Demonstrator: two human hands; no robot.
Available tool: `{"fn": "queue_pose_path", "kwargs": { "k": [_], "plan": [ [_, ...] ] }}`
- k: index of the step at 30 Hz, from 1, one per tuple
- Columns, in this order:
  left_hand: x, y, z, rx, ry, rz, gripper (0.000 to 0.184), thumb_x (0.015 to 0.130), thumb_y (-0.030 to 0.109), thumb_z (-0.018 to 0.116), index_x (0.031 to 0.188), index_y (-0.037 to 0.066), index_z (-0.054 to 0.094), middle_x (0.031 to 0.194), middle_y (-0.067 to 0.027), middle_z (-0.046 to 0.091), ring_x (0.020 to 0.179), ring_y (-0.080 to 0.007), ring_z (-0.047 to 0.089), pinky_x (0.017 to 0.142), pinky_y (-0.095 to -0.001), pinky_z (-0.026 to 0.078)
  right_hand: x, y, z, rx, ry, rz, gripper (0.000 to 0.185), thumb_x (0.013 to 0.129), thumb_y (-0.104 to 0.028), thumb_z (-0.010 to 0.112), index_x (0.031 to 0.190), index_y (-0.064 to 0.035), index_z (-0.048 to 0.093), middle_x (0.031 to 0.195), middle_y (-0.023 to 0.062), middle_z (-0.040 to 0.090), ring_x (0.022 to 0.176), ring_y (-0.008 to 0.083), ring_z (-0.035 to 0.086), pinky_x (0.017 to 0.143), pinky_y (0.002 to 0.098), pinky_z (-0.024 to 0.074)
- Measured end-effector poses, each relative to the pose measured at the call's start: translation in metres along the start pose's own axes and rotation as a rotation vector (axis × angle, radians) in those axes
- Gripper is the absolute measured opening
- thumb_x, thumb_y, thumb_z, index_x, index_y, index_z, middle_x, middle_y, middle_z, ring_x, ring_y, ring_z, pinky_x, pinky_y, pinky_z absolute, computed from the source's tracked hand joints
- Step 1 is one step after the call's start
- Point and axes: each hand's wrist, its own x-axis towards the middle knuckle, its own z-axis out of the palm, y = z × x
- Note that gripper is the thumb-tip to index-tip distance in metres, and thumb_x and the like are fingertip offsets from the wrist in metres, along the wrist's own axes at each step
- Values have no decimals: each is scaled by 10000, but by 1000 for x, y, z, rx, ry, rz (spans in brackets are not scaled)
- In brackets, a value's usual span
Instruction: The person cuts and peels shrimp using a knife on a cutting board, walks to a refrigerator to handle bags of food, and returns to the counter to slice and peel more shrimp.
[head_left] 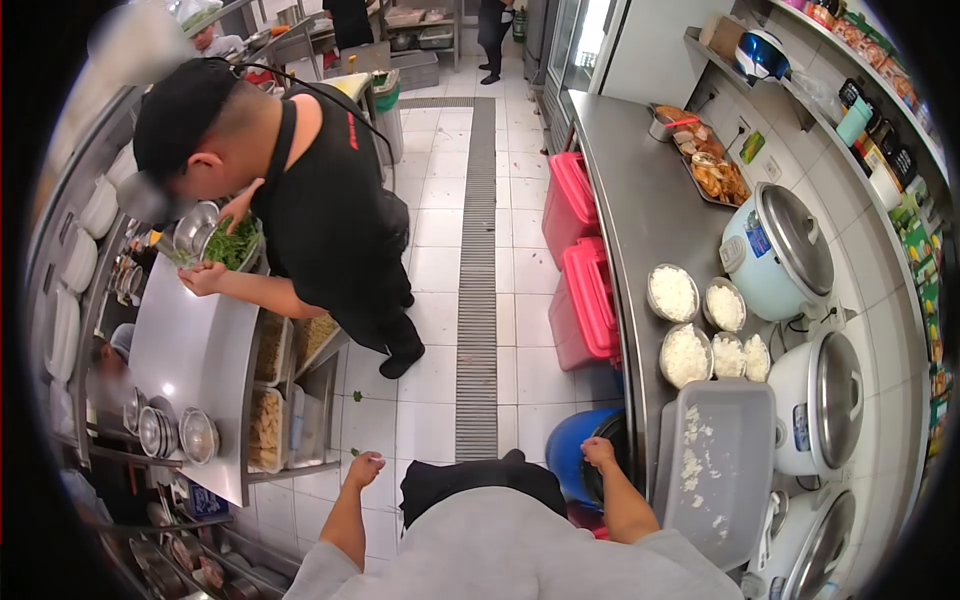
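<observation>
Both my hands hang in the air beside my body, with no object showing in either. My left hand (366, 468) is loosely closed above the white floor tiles. My right hand (598, 452) is curled closed in front of a blue bin (565, 447), not visibly gripping it. To the right of it, a grey plastic tub (735, 440) with scattered grains of cooked rice rests on the steel counter (645, 225). Several bowls of white rice (687, 357) stand just behind the tub.
A co-worker (325, 200) in black leans over the left counter (185, 340), hands at leafy greens (232, 243). A floor drain grate (477, 280) runs down the aisle. Red lidded bins (590, 300) stand under the right counter. Rice cookers (785, 250) line the wall.
</observation>
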Motion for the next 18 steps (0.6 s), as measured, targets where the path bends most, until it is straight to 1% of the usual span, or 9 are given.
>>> {"fn": "queue_pose_path", "kwargs": {
  "k": [6,8,10,12,14,15,16,17,18],
  "plan": [
    [30,-52,-53,130,-136,133,414,868,310,725,1192,57,677,949,-149,744,906,-264,714,836,-368,554,-65,8,55,215,158,13,174,843,-102,719,1007,-44,715,821,41,698,689,157,670,609,299,561],
    [32,-43,-75,205,-176,228,415,871,322,720,1192,63,676,976,-146,743,930,-269,710,853,-375,550,-34,101,111,174,360,-175,180,851,-86,703,1024,-37,713,828,60,707,687,165,666,600,315,558],
    [19,-18,-98,305,-203,380,419,877,344,709,1188,65,672,1020,-143,736,972,-279,700,879,-389,540,-112,89,130,247,241,-3,198,862,-99,690,1049,-37,709,827,82,706,687,169,666,586,321,550],
    [24,-15,-107,280,-178,422,422,877,343,709,1188,61,669,1008,-145,734,966,-284,700,877,-389,539,-121,175,190,-148,135,-87,192,877,-143,675,1037,-43,716,814,85,703,688,176,672,568,343,544],
    [12,-17,-120,263,-142,453,424,876,341,709,1188,58,666,995,-147,733,960,-290,700,875,-389,539,-169,213,219,-498,-271,-159,250,886,-181,662,1103,-65,705,893,67,719,716,192,680,561,347,539],
    [1,-4,-127,186,-138,425,422,877,335,703,1189,54,664,992,-151,732,960,-295,699,872,-390,540,-179,229,235,-703,-555,-142,322,925,-221,588,1216,-106,663,992,48,700,811,204,664,646,392,538],
    [-7,1,-129,105,-135,399,420,878,330,696,1191,51,662,989,-156,730,960,-301,699,868,-391,542,-189,274,258,-194,-544,76,250,937,-295,620,1044,-81,692,916,102,711,781,234,699,628,446,549],
    [-4,-11,-126,101,-136,401,420,878,330,696,1191,51,662,989,-156,730,960,-301,699,868,-391,542,-240,232,251,126,-391,507,247,962,-308,614,1041,-83,678,889,67,694,760,193,685,600,403,534],
    [6,-35,-121,83,-109,399,414,870,333,699,1172,51,674,1000,-162,729,963,-303,699,864,-392,544,-258,228,252,164,-441,592,246,975,-331,607,1030,-99,668,895,51,680,765,174,680,599,379,522]
  ]
}}
